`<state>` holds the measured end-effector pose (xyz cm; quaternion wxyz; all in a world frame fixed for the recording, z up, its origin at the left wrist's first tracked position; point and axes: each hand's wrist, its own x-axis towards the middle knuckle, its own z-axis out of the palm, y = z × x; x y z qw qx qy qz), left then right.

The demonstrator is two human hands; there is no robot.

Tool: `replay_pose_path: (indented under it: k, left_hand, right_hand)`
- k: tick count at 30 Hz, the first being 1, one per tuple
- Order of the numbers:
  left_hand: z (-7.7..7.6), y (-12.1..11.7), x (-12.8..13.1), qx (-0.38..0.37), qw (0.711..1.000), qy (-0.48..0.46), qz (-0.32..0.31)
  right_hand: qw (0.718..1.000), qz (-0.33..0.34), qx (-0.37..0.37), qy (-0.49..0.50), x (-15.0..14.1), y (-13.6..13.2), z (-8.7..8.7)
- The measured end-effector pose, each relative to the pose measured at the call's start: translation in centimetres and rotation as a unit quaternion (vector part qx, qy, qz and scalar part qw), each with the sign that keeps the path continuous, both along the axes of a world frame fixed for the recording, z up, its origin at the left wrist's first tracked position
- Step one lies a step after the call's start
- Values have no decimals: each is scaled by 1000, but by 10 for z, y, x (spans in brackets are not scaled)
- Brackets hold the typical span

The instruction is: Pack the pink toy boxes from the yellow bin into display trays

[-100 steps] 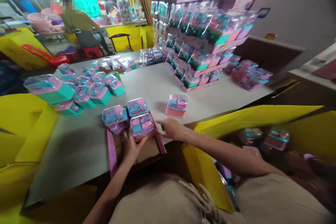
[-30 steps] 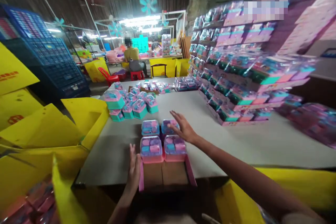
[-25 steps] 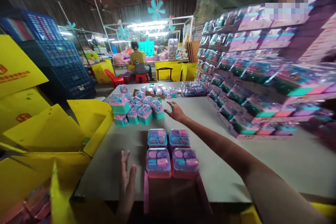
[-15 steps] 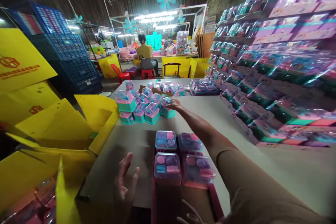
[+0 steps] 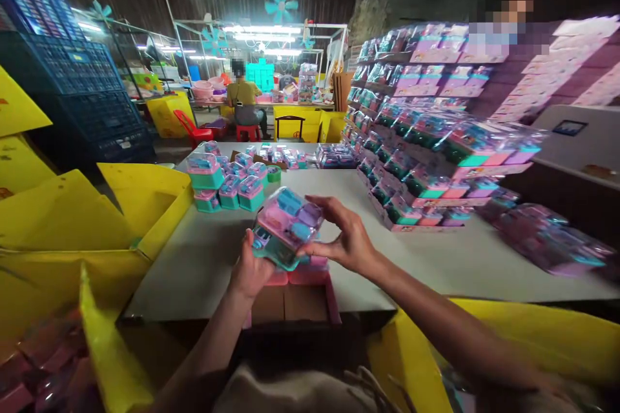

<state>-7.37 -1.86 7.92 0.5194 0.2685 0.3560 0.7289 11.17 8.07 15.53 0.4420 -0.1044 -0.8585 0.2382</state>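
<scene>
Box raised over the cardboard tray at the near edge of the desk, you have it pinched from two sides: your left hand cups its near left corner, the thumb pointing up along the side, while your right hand curves around its right side, thumb toward the near corner and fingers at the far one. It leans, see-through above and teal below, showing pink, purple and blue inside. You cannot tell whether it touches the pink boxes beneath. Those sit in the tray, mostly covered by your hands and by what they hold, and nearest you the tray shows bare brown card between pink sides.

To the far left on the desk you see a cluster of teal boxes, one of them on top of another, with a roll of green tape just beside it. On the right stands a tall stack of filled display trays, and farther right lie wrapped packs. Yellow cartons flank you on the left and at the near right. Far off, past the desk, a person sits on a red stool, back to you
</scene>
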Motion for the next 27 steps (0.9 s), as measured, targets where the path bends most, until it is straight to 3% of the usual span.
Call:
replay_pose_path:
  k: [5,9,11,13,15,17,22,27]
  left_hand:
    - [-25,-15,25,-30,998,-54,-9]
    - [-20,-26,40,-4,998,-57,-12]
    - [-11,-34,45,17,999,-41,-27]
    - [-3,-44,49,29,998,-18,-54]
    - [3,-55,52,26,997,-5,-68]
    - [4,-63,55,23,998,-4,-60]
    - [-9,-69,63,32,998,-32,-53]
    - [-25,-67,61,28,997,-31,-70]
  right_hand:
    - [987,-46,133,78,31,-52,-13]
    - [980,-4,184,81,46,-64,-12]
    - [988,5,124,95,50,-63,-16]
    - [992,-4,-15,125,53,-59,-24]
    - [977,-5,-165,135,57,-55,-34]
    - [957,-2,-265,120,60,-54,-44]
    - [939,3,-330,100,65,-60,-55]
    - [943,-25,-323,77,77,-52,-43]
